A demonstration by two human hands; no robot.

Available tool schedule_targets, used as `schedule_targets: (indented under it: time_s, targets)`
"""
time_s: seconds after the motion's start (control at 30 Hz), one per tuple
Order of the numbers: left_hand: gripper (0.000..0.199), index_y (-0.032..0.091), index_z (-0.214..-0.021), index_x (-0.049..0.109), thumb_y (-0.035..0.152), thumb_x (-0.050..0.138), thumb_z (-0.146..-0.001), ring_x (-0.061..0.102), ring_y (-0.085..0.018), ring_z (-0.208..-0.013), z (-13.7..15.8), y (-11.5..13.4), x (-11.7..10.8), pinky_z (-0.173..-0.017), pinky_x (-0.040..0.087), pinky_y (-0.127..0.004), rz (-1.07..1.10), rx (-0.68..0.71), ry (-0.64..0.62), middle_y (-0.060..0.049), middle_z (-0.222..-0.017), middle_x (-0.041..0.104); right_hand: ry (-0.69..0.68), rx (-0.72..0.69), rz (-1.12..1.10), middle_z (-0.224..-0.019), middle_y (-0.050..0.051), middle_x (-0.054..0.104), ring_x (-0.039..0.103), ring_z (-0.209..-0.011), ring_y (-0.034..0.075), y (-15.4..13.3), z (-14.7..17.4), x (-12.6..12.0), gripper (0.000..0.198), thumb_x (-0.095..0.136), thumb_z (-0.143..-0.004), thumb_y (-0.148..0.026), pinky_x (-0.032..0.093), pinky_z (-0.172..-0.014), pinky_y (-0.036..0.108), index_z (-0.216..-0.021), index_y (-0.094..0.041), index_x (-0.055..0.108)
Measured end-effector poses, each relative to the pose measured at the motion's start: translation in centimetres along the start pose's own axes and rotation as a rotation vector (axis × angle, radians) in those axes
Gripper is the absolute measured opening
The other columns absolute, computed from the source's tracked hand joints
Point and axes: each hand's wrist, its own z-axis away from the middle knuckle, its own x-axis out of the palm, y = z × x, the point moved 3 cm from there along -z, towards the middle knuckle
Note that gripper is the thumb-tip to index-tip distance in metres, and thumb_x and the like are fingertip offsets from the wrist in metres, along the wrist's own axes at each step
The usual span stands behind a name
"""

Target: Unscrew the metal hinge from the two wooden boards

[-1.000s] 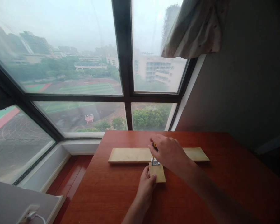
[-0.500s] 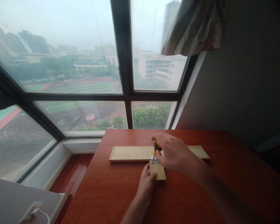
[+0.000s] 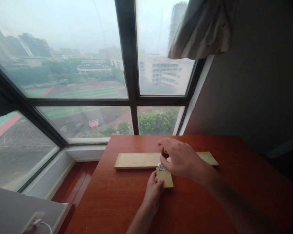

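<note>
My right hand (image 3: 179,157) is closed around a screwdriver (image 3: 165,152) with a black and yellow handle. Its shaft points down at a small metal hinge or bracket (image 3: 162,167), whose exact kind I cannot make out. That metal piece lies at the far end of a short wooden board (image 3: 165,179). With the thumb on top, my left hand (image 3: 155,186) grips this short board from its left side. Behind it a long wooden plank (image 3: 138,160) lies crosswise, partly hidden by my right hand. The screwdriver's tip is too small to see clearly.
Both boards are on a reddish-brown wooden table (image 3: 112,201). Beyond its far edge are large windows with dark frames (image 3: 133,120). A curtain (image 3: 202,32) hangs at the upper right. At the lower left, a plug (image 3: 36,223) with a white cable sits in a wall socket.
My right hand's fingers have shifted slightly around the screwdriver handle, and less of its yellow part shows. My left hand and the boards stay in place.
</note>
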Motion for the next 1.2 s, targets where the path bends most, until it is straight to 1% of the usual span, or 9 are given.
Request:
schedule_targets:
  time_s: [0.13, 0.33, 0.53, 0.63, 0.77, 0.9, 0.97, 1.1, 1.2]
  targets:
    - [0.062, 0.017, -0.109, 0.057, 0.021, 0.083, -0.053, 0.066, -0.021, -0.080, 0.1, 0.1, 0.1, -0.074, 0.050, -0.030, 0.003, -0.003, -0.014, -0.010, -0.097, 0.070, 0.023, 0.095, 0.071, -0.094, 0.005, 0.069, 0.064, -0.081, 0.020, 0.3, -0.3, 0.4, 0.022, 0.043, -0.092, -0.034, 0.042, -0.069, 0.030, -0.097, -0.022, 0.060]
    - [0.062, 0.017, -0.108, 0.057, 0.021, 0.084, -0.053, 0.066, -0.021, -0.081, 0.2, 0.1, 0.0, -0.074, 0.050, -0.030, 0.010, -0.006, -0.002, -0.010, -0.098, 0.070, 0.027, -0.068, -0.015, -0.121, 0.004, 0.062, 0.057, -0.108, 0.021, 0.3, 0.3, -0.1, 0.041, 0.057, -0.076, -0.020, 0.043, -0.077, 0.028, -0.117, -0.023, 0.054]
    - [0.060, 0.017, -0.109, 0.056, 0.020, 0.083, -0.055, 0.066, -0.022, -0.085, 0.3, 0.2, 0.1, -0.074, 0.050, -0.029, 0.002, 0.007, -0.016, -0.011, -0.102, 0.070, 0.028, 0.108, 0.105, -0.094, 0.005, 0.069, 0.065, -0.081, 0.022, 0.5, -0.2, 0.4, 0.026, 0.042, -0.094, -0.040, 0.042, -0.067, 0.031, -0.098, -0.023, 0.061]
    - [0.060, 0.018, -0.111, 0.054, 0.019, 0.081, -0.058, 0.066, -0.022, -0.086, 0.3, 0.1, 0.2, -0.074, 0.050, -0.029, 0.008, 0.014, -0.034, -0.010, -0.102, 0.070, 0.040, 0.054, 0.051, -0.105, 0.004, 0.068, 0.064, -0.090, 0.020, 0.6, -0.1, 0.4, 0.022, 0.043, -0.091, -0.027, 0.042, -0.073, 0.030, -0.106, -0.023, 0.059]
    - [0.063, 0.018, -0.111, 0.053, 0.019, 0.082, -0.055, 0.066, -0.022, -0.084, 0.1, 0.0, 0.1, -0.073, 0.050, -0.029, 0.020, -0.002, -0.022, -0.009, -0.098, 0.070, 0.033, -0.038, -0.005, -0.123, 0.005, 0.061, 0.057, -0.109, 0.021, 0.7, 0.4, 0.0, 0.041, 0.054, -0.080, -0.024, 0.042, -0.078, 0.029, -0.121, -0.023, 0.052]
    - [0.062, 0.018, -0.112, 0.053, 0.021, 0.082, -0.057, 0.066, -0.023, -0.088, 0.2, 0.1, 0.2, -0.074, 0.049, -0.028, -0.009, 0.016, -0.039, -0.010, -0.099, 0.070, 0.023, 0.094, 0.083, -0.101, 0.006, 0.069, 0.064, -0.086, 0.022, 1.0, 0.2, 0.0, 0.027, 0.046, -0.090, -0.041, 0.042, -0.068, 0.031, -0.105, -0.023, 0.060]
    - [0.063, 0.018, -0.113, 0.053, 0.023, 0.082, -0.057, 0.066, -0.024, -0.090, 0.3, 0.2, 0.2, -0.074, 0.049, -0.028, -0.023, 0.020, -0.039, -0.010, -0.100, 0.070, 0.025, 0.119, 0.096, -0.094, 0.005, 0.069, 0.065, -0.080, 0.021, 1.1, 0.1, 0.1, 0.025, 0.041, -0.093, -0.038, 0.041, -0.066, 0.031, -0.098, -0.023, 0.061]
    - [0.066, 0.018, -0.112, 0.052, 0.021, 0.083, -0.054, 0.066, -0.024, -0.089, 0.0, 0.0, 0.0, -0.074, 0.050, -0.029, -0.009, -0.002, -0.030, -0.010, -0.100, 0.071, 0.039, 0.015, 0.001, -0.115, 0.004, 0.065, 0.062, -0.099, 0.020, 1.2, 0.3, -0.1, 0.034, 0.051, -0.081, -0.021, 0.042, -0.075, 0.029, -0.115, -0.023, 0.056]
    - [0.065, 0.018, -0.113, 0.051, 0.020, 0.082, -0.056, 0.066, -0.024, -0.091, -0.2, -0.1, -0.1, -0.074, 0.050, -0.029, 0.002, 0.002, -0.036, -0.011, -0.102, 0.070, 0.036, -0.004, -0.004, -0.120, 0.004, 0.063, 0.060, -0.105, 0.021, 1.2, 0.5, -0.1, 0.040, 0.053, -0.080, -0.024, 0.042, -0.077, 0.030, -0.120, -0.023, 0.054]
